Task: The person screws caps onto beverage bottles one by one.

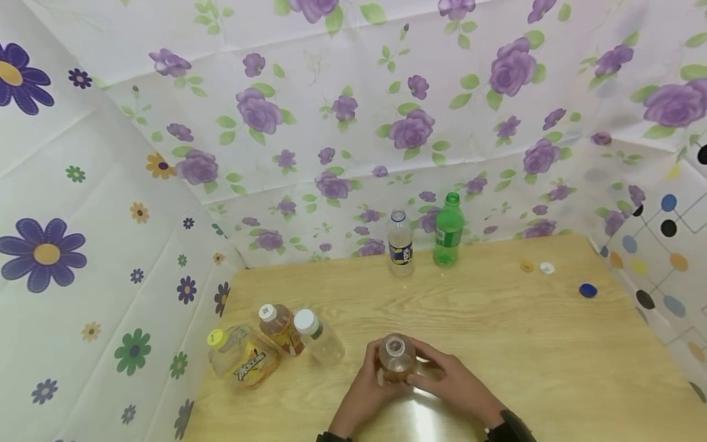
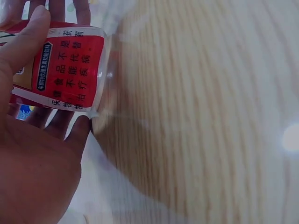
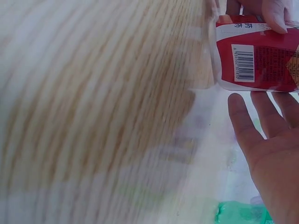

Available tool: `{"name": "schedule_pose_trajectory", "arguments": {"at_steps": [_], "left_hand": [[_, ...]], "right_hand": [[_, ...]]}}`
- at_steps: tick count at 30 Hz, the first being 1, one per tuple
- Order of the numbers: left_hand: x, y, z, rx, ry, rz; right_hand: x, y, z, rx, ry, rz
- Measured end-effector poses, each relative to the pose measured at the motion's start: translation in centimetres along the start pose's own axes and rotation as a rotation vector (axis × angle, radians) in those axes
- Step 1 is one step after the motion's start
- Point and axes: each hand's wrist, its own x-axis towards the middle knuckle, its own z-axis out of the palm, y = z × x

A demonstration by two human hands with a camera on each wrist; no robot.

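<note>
A clear plastic bottle (image 1: 397, 362) with a red label (image 2: 70, 65) stands upright between both hands near the front of the table. Its neck points up at the head camera; whether it has a cap is hard to tell. My left hand (image 1: 367, 390) grips it from the left, thumb across the label in the left wrist view. From the right, my right hand (image 1: 450, 380) holds the same bottle, thumb in front and fingers behind. A barcode shows on the label (image 3: 257, 58) in the right wrist view. Whether the base touches the table cannot be told.
Left of the hands are a white-capped clear bottle (image 1: 326, 347), a white-capped brown drink bottle (image 1: 284, 328) and a yellow-capped bottle (image 1: 243, 356). Behind stand an uncapped clear bottle (image 1: 400, 245) and a green one (image 1: 448, 230). Orange (image 1: 526, 265), white (image 1: 547, 268) and blue (image 1: 588, 290) caps lie right.
</note>
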Motion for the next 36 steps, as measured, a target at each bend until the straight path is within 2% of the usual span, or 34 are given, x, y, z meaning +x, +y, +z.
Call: {"name": "schedule_pose_trajectory", "arguments": {"at_steps": [6, 15, 20, 23, 29, 33, 36], "left_hand": [[0.0, -0.3, 0.1, -0.009, -0.014, 0.017], [-0.1, -0.3, 0.2, 0.003, 0.002, 0.022], [0.1, -0.3, 0.3, 0.012, 0.018, 0.017], [0.2, -0.5, 0.5, 0.021, 0.051, 0.014], [0.6, -1.1, 1.4, 0.060, 0.128, -0.006], [0.7, -1.2, 1.8, 0.050, 0.120, -0.030], [0.9, -1.1, 1.8, 0.059, 0.112, -0.022]], "right_hand": [[0.1, 0.4, 0.1, -0.003, -0.022, 0.012], [0.2, -0.1, 0.0, -0.012, -0.036, 0.009], [0.2, 0.0, -0.3, -0.009, -0.020, -0.019], [0.2, 0.1, -0.5, -0.025, -0.008, -0.021], [0.2, 0.1, -1.3, -0.078, 0.012, -0.049], [0.1, 0.2, -2.3, -0.106, 0.021, -0.092], [0.2, 0.6, -3.2, -0.124, 0.057, -0.101]]}}
